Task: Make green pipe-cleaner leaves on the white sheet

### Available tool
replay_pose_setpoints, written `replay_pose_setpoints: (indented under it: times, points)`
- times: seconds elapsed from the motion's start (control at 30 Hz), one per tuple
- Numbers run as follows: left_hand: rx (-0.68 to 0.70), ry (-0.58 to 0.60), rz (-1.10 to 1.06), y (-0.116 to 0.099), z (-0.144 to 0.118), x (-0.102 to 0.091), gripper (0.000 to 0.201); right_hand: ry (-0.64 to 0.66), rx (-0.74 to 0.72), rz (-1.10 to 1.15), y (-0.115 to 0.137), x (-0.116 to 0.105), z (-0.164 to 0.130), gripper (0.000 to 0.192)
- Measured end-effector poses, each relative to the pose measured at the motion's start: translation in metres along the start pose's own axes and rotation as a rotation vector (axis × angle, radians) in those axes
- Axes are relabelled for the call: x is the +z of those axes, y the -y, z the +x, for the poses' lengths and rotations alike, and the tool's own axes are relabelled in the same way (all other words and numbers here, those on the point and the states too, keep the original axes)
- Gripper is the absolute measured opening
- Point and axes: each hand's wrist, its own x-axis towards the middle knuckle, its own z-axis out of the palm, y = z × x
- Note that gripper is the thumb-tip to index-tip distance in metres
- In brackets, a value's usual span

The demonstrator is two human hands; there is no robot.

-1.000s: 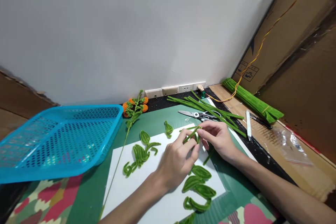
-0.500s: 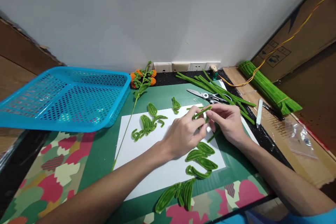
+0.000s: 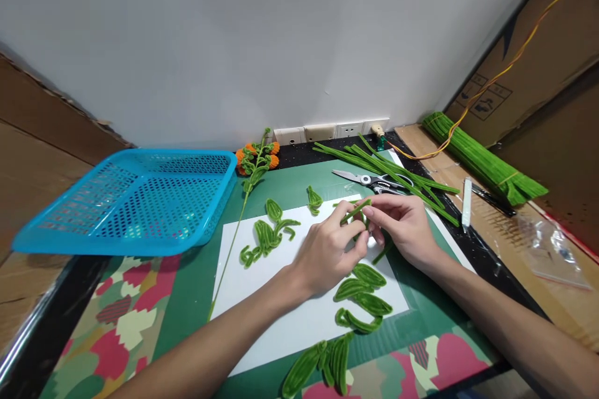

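Observation:
Between my hands is a green pipe cleaner (image 3: 355,212), bent, with one end sticking up past the fingers. My left hand (image 3: 330,246) pinches it from the left, over the white paper (image 3: 271,318). From the right, my right hand (image 3: 402,224) grips it with thumb and fingers; part of it is hidden behind the fingers. Shaped green pipe-cleaner leaves (image 3: 362,290) lie on the paper below my hands. Another group of leaves (image 3: 266,234) rests to the left, and more leaves (image 3: 321,365) lie near the front edge.
A blue plastic basket (image 3: 215,215) stands at left. Beside it lies an orange flower stem (image 3: 255,168). Behind my hands are scissors (image 3: 369,181) and loose green pipe cleaners (image 3: 397,171). At right are a bundle of pipe cleaners (image 3: 486,159), a white-handled tool (image 3: 467,206) and a plastic bag (image 3: 552,255).
The camera view has shifted slightly, so the table sits lower in the picture. Both hands keep nearly the same hold on the pipe cleaner.

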Motion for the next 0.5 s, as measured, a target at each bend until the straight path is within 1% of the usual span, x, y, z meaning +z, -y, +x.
replay_pose_setpoints:
  times: [0.17, 0.33, 0.5]
  points:
    - [-0.028, 0.004, -0.008, -0.0015, -0.0008, -0.0004, 0.024, 0.008, -0.019, -0.035, -0.0005, -0.0021, -0.0024, 0.018]
    - [-0.037, 0.024, 0.0, -0.0021, -0.0029, -0.0018, 0.023, 0.025, -0.006, -0.047, -0.0041, -0.0002, -0.003, 0.022]
    - [-0.037, 0.037, 0.041, -0.003, -0.0039, -0.0035, 0.025, -0.012, 0.018, -0.019, -0.0059, 0.0049, -0.0025, 0.025]
